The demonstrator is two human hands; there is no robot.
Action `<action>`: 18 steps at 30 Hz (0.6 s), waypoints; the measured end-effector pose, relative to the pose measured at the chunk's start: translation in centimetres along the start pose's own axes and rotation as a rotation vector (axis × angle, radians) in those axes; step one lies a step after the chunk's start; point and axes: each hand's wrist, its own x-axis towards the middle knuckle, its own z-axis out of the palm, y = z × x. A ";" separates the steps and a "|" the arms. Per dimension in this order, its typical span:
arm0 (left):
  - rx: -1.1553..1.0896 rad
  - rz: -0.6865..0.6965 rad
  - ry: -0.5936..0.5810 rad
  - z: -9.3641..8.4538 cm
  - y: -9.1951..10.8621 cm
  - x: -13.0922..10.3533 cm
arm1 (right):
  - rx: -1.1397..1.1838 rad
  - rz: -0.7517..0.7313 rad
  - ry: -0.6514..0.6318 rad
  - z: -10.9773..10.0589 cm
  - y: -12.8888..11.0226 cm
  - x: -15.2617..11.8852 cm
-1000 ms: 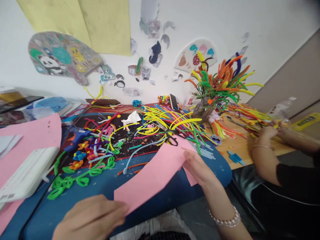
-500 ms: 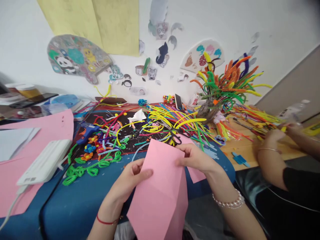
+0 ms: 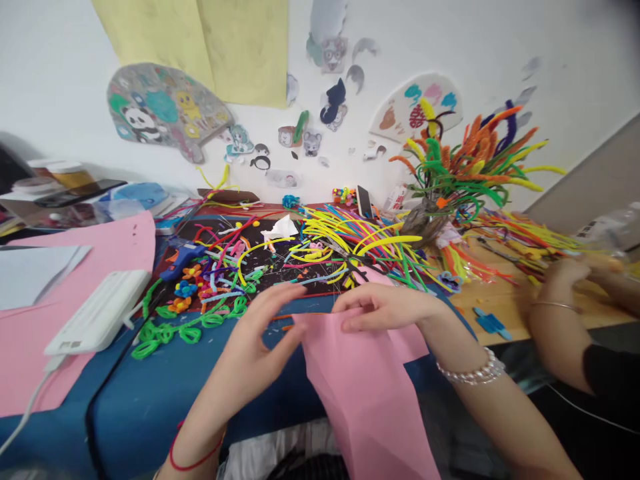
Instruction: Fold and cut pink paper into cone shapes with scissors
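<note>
Head view: pink paper in one hand, fuzzy stems everywhere

So from where I'm standing, the right hand (image 3: 393,308) has the top edge of a pink sheet (image 3: 367,393) pinched between thumb and fingers. It's smooth, softly creased paper, hanging down past the front edge of the blue-covered worktop (image 3: 155,393). The left hand (image 3: 253,337) is loosely curved, thumb and fingers spread, right at the sheet's upper left corner; can't tell if the thumb is actually touching. Another pink piece (image 3: 414,343) lies flat beneath the right wrist area.

Textures are wild: limp green loops (image 3: 190,335) twisted out of fuzzy wire, a messy heap of straight yellow stems (image 3: 325,230), and black-handled scissors (image 3: 357,260) on top.

Container-wise, a greyish vase (image 3: 421,223) is stuffed with a bushy bunch of orange, green and yellow fuzzy stems (image 3: 467,170). Over on the left there's an amber-brown tub (image 3: 75,180) with a pale lid on, contents hidden. Far right, a co-worker's hand (image 3: 565,272) is too blurry to read.
</note>
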 end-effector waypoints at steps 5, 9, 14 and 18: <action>0.056 0.038 -0.241 0.5 2.0 1.5 | -0.098 -0.055 -0.038 0.8 -1.0 0.3; -0.012 -0.067 -0.291 0.4 2.1 2.0 | -0.147 -0.076 0.013 1.0 -1.0 0.6; -0.114 -0.079 -0.350 0.0 2.4 2.6 | -0.183 -0.103 0.140 1.5 -1.7 1.1; -0.132 0.009 -0.305 -0.1 2.3 2.7 | -0.125 -0.135 0.294 2.4 -2.5 1.1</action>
